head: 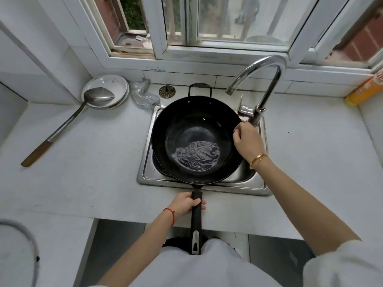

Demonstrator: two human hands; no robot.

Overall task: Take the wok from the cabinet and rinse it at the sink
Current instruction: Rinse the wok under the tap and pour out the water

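A black wok [186, 125] rests over the steel sink [145, 175], with rippling water pooled in its bottom. Its long black handle [196, 224] points toward me. My left hand [186, 204] is wrapped around that handle near the bowl. My right hand [246, 141] lies on the wok's right rim, fingers curled, just below the faucet base. The chrome faucet [267, 79] arches over the back right of the sink; no stream shows at its spout.
White plates [116, 83] with a metal spatula [68, 119] lie on the counter at the left. A scrubbing cloth [143, 96] and a drain strainer [167, 91] sit behind the sink. An orange bottle [364, 90] lies at the far right. The window frame runs along the back.
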